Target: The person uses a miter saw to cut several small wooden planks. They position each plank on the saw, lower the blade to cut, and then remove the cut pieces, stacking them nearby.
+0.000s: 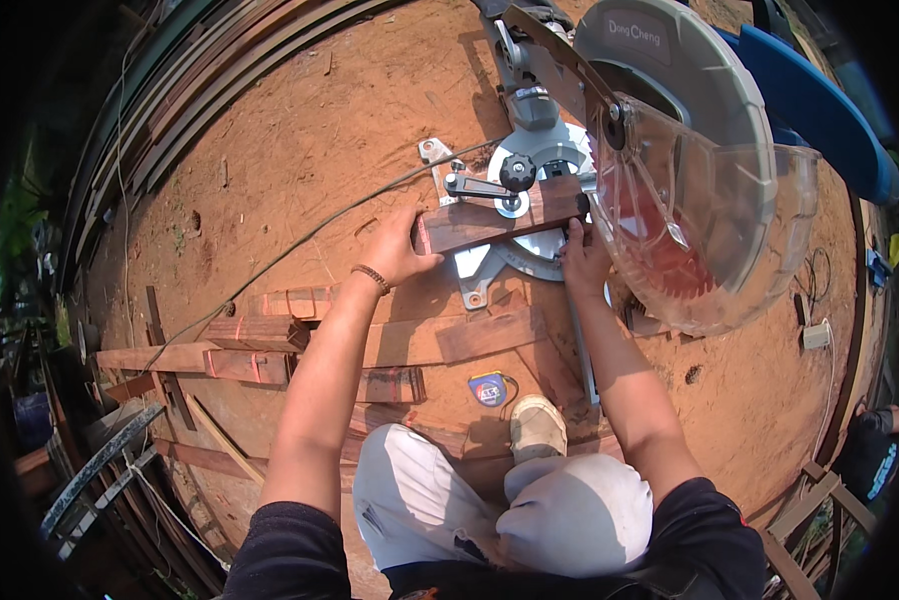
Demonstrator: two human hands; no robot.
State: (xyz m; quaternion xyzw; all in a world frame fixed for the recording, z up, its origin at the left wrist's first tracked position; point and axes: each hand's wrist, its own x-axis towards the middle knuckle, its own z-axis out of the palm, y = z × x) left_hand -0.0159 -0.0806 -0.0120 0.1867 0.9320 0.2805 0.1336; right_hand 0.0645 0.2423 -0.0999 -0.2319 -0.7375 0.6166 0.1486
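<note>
A short dark reddish-brown wooden block (460, 228) lies across the round metal table of a miter saw (545, 150). My left hand (400, 248) grips its left end, with the thumb along the near edge. At the other end, my right hand (585, 258) pinches the near corner, its fingers partly hidden. A clamp with a black knob (519, 172) sits over the block's far side. Just right of my right hand is the clear blade guard (690, 215), with the toothed saw blade (660, 240) behind it. The saw head is tilted up; whether the blade turns cannot be told.
Cut wooden blocks (260, 333) and boards lie on the reddish ground nearer me, beside a blue tape measure (488, 388) and my boot (539, 428). A black cable (300, 240) crosses the left. Long planks (200, 90) are stacked far left. Another person (870, 450) is at the right edge.
</note>
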